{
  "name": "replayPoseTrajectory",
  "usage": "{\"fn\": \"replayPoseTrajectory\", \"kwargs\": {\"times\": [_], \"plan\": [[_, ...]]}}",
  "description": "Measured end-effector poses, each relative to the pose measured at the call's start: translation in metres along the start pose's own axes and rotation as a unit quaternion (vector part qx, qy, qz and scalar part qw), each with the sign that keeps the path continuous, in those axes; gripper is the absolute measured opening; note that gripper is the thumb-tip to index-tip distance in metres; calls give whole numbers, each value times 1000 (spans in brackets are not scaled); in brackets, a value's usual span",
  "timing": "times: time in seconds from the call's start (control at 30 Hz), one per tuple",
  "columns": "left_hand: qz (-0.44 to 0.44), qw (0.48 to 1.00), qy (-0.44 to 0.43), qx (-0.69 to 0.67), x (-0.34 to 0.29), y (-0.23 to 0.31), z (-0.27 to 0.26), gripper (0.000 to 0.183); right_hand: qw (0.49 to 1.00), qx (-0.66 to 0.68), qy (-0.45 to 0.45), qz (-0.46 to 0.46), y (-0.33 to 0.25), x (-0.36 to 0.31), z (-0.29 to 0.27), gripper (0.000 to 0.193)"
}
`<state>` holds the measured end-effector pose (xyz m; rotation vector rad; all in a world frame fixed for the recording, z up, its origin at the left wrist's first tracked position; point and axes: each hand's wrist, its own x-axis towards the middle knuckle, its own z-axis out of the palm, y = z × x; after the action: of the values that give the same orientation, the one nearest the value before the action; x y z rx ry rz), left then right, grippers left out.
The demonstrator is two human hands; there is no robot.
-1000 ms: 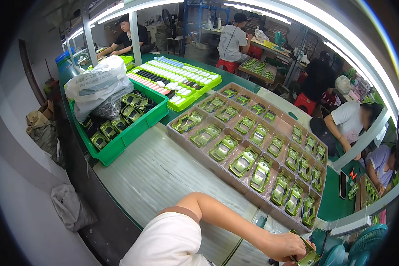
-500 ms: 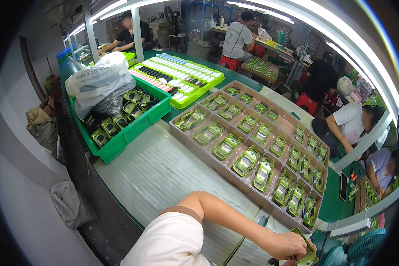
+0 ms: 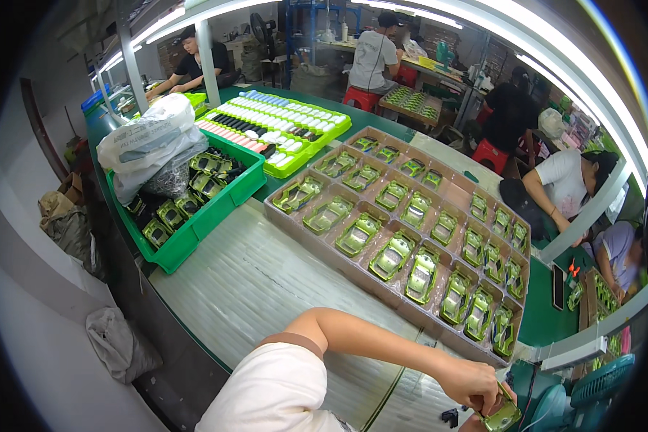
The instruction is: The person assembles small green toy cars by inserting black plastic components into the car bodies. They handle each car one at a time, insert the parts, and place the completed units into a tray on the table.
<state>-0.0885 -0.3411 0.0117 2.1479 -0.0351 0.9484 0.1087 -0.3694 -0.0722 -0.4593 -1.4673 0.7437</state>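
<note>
My left arm reaches across the lower middle, and my left hand [image 3: 469, 380] is closed on a shiny green toy car body shell [image 3: 505, 415] near the lower right. Only a little of my right hand [image 3: 472, 425] shows at the bottom edge, beneath the shell; its fingers are mostly hidden. Just beside the hands lies a small black part [image 3: 450, 417]. Beyond them is a large divided tray [image 3: 456, 193], with similar green car shells standing in most of its compartments.
At the left, a green bin [image 3: 216, 229] holds more shells and a white plastic bag [image 3: 147, 140]. Behind it, a lime tray [image 3: 286, 170] carries rows of small coloured parts. A teal fan [image 3: 603, 379] stands at lower right. Several people sit around the room.
The shell has turned and dropped slightly in my hands, and my left fingers now bend over its upper edge. The whole view has shifted a little.
</note>
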Motion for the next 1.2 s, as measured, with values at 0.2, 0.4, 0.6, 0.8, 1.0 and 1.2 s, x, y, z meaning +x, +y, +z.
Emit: {"fn": "replayPoseTrajectory", "kwargs": {"times": [0.2, 0.4, 0.6, 0.8, 1.0, 1.2], "plan": [[5, 1000, 0, 10, 0, -1, 0, 11, 999, -29, 24, 34, -8, -2, 7, 85], [14, 1000, 5, 16, 0, 2, -2, 13, 992, -62, 79, 79, -15, -1, 16, 91], [22, 1000, 11, 6, 0, 1, -1, 14, 986, -82, 107, 93, -17, -3, 24, 97], [-58, 997, 0, -57, -1, 0, 0, 13, 985, -82, 85, 125, -26, -2, 24, 100], [-79, 995, -33, -56, -1, 5, -4, 15, 983, -92, 67, 143, -24, -8, 21, 103], [-47, 998, -32, -35, 1, 8, -4, 17, 980, -98, 97, 143, -26, -6, 24, 104]]}}
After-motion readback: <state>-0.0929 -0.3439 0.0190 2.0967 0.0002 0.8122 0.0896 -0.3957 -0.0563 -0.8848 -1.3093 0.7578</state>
